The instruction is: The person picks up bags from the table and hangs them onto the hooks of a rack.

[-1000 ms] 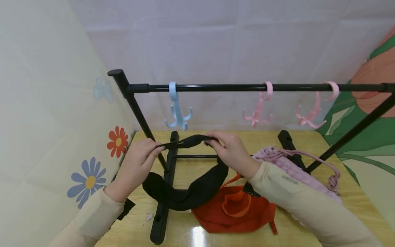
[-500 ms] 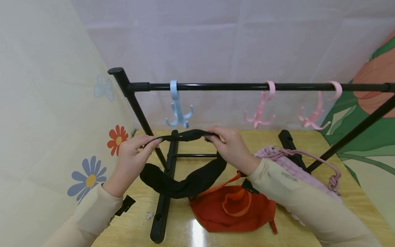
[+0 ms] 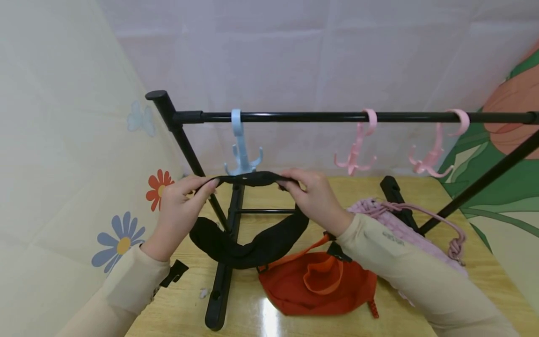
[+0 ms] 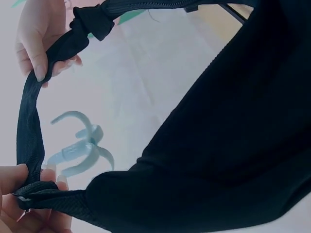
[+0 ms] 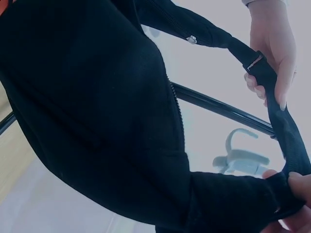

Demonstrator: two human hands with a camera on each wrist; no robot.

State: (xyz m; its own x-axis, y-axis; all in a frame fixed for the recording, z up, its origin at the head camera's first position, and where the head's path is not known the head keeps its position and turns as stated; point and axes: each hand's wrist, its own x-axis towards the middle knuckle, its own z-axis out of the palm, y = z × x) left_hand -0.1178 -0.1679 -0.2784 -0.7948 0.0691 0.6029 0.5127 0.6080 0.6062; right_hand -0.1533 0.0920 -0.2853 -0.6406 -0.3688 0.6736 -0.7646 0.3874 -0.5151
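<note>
A black zippered bag (image 3: 252, 255), like a waist pack, hangs from its strap (image 3: 254, 179) between both hands. My left hand (image 3: 178, 210) pinches the strap's left end between thumb and fingers. On the other side my right hand (image 3: 317, 201) pinches it likewise, so the strap is stretched across between them. Just behind the strap, a light blue multi-arm hook (image 3: 240, 140) hangs on the black rail; the strap overlaps its lower arms in the head view. In the right wrist view the bag's zipper (image 5: 176, 109) shows, and the blue hook (image 5: 243, 158) appears through the strap loop.
Two pink hooks (image 3: 355, 150) (image 3: 431, 157) hang farther right on the black rail (image 3: 294, 117). An orange-red bag (image 3: 311, 299) and a lilac quilted bag (image 3: 404, 234) lie on the wooden table (image 3: 168, 318). The rack's left foot (image 3: 219, 299) is beneath the black bag.
Both hands have risen with the strap, bringing it up in front of the blue hook's lower arms. The black bag has lifted slightly with them. Both hands keep their hold.
</note>
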